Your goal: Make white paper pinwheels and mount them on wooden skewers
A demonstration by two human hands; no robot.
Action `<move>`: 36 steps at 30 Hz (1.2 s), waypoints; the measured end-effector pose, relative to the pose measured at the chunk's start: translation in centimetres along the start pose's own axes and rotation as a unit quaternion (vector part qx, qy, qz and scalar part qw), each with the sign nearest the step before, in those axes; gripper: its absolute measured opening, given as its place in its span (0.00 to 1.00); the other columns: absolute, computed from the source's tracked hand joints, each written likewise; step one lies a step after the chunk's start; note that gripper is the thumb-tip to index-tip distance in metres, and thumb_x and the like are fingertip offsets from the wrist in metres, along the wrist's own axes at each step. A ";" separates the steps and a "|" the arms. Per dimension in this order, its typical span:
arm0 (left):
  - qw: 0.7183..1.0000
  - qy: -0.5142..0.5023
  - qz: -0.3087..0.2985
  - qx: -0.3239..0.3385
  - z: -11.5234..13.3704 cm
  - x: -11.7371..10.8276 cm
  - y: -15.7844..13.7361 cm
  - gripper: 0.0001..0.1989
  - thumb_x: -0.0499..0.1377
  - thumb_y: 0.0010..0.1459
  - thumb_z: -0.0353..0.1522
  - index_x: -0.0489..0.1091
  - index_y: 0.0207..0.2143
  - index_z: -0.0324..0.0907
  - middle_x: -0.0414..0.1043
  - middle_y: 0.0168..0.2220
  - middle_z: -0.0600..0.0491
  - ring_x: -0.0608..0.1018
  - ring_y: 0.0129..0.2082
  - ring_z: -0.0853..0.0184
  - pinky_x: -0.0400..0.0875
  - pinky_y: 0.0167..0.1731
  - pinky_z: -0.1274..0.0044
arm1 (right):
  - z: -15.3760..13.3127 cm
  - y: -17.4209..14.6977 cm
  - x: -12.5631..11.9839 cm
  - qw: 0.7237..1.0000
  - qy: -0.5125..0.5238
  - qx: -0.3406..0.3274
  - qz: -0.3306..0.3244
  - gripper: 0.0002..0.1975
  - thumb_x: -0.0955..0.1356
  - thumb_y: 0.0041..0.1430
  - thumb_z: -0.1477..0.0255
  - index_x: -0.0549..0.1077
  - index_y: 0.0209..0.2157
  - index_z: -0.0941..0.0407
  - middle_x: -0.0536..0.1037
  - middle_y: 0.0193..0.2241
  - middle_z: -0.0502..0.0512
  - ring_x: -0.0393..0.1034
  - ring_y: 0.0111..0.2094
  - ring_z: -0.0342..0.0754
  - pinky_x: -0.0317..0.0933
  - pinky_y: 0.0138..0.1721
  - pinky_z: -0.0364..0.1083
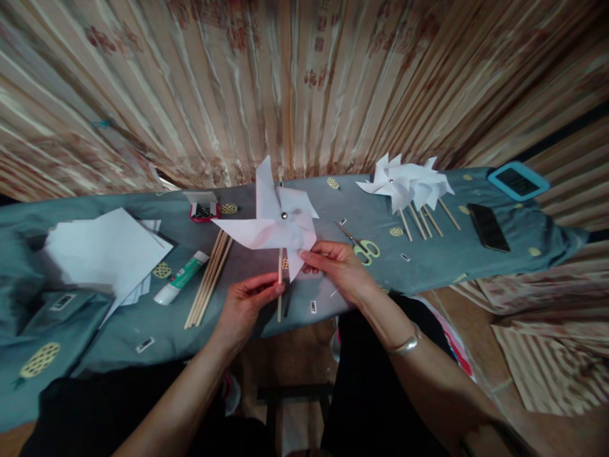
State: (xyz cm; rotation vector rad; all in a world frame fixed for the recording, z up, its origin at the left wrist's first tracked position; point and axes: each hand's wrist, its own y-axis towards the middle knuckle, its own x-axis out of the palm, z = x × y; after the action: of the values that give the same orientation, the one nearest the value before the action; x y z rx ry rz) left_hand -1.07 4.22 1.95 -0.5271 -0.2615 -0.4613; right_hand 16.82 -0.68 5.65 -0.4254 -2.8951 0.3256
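Note:
A white paper pinwheel (290,235) with a silver pin at its centre stands upright before me on a thin wooden stick. My left hand (247,303) is closed, pinching that stick (280,279) below the paper blades. With thumb and fingers, my right hand (335,263) pinches the lower right blade of the same pinwheel. Just right of that hand lie scissors (365,250) with pale green handles. Left of my left hand is a bundle of wooden sticks (209,279), and beside it a green and white glue stick (181,277).
Several finished pinwheels (404,181) lie at the back right. A dark phone (488,227) and a blue-framed device (518,181) are farther right. A small red box of pins (204,211) sits behind the sticks. White paper sheets (104,247) are stacked at left. Curtains (295,82) hang behind the cloth-covered table.

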 end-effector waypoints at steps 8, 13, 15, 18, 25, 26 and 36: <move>1.000 0.000 0.003 -0.009 0.1 0.0 -0.2 0.17 0.75 0.33 0.34 0.81 0.30 0.43 0.81 0.30 0.52 0.77 0.30 0.71 0.69 0.37 0.80 | -0.1 -0.2 0.9 1.000 -0.001 0.010 -0.016 0.11 0.75 0.45 0.63 0.76 0.24 0.56 0.77 0.21 0.47 0.67 0.23 0.38 0.62 0.30 0.41; 1.000 -0.001 -0.004 -0.007 0.2 0.0 -0.1 0.17 0.75 0.33 0.34 0.81 0.30 0.43 0.81 0.29 0.52 0.78 0.30 0.70 0.70 0.38 0.80 | -0.5 -0.2 0.8 1.000 -0.023 0.007 -0.002 0.15 0.75 0.43 0.58 0.76 0.22 0.56 0.76 0.20 0.47 0.66 0.22 0.38 0.60 0.28 0.41; 1.000 -0.004 0.000 -0.009 0.3 0.0 -0.1 0.17 0.75 0.33 0.34 0.81 0.30 0.44 0.81 0.29 0.53 0.78 0.30 0.71 0.70 0.38 0.81 | -0.7 -0.1 0.3 0.999 -0.044 -0.006 0.017 0.19 0.74 0.43 0.53 0.76 0.21 0.56 0.77 0.20 0.49 0.67 0.22 0.39 0.60 0.28 0.42; 1.000 -0.011 0.003 -0.017 0.6 0.1 -0.3 0.17 0.75 0.32 0.34 0.81 0.29 0.44 0.81 0.30 0.54 0.78 0.30 0.72 0.70 0.37 0.82 | -1.2 0.3 -1.0 0.995 -0.061 -0.020 0.071 0.23 0.72 0.43 0.48 0.76 0.22 0.57 0.77 0.20 0.51 0.67 0.23 0.41 0.58 0.27 0.42; 0.998 0.003 -0.021 -0.059 0.9 0.1 -0.8 0.17 0.76 0.30 0.35 0.80 0.27 0.43 0.80 0.26 0.54 0.76 0.27 0.73 0.69 0.34 0.83 | -2.0 1.3 -3.4 0.979 -0.001 -0.084 0.185 0.21 0.74 0.43 0.52 0.78 0.32 0.53 0.81 0.31 0.51 0.73 0.33 0.44 0.62 0.35 0.44; 0.998 0.009 -0.027 -0.062 0.9 0.1 -0.8 0.16 0.75 0.30 0.35 0.80 0.27 0.43 0.80 0.26 0.54 0.76 0.27 0.73 0.69 0.34 0.83 | -2.0 1.4 -3.5 0.982 0.016 -0.077 0.173 0.20 0.75 0.41 0.54 0.78 0.34 0.53 0.81 0.33 0.51 0.74 0.35 0.45 0.63 0.36 0.44; 0.998 0.028 -0.020 -0.059 0.7 0.0 -0.7 0.15 0.75 0.31 0.33 0.80 0.26 0.42 0.80 0.25 0.51 0.77 0.27 0.68 0.70 0.35 0.77 | -1.1 2.2 -3.8 0.986 0.006 -0.062 0.155 0.19 0.76 0.40 0.60 0.77 0.36 0.52 0.80 0.33 0.50 0.72 0.35 0.44 0.64 0.39 0.45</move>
State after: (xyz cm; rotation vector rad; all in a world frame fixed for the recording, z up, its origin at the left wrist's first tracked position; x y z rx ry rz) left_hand -1.48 4.03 2.87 -0.6245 -0.1922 -0.5319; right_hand 21.27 0.45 5.58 -0.8998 -2.8425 0.1877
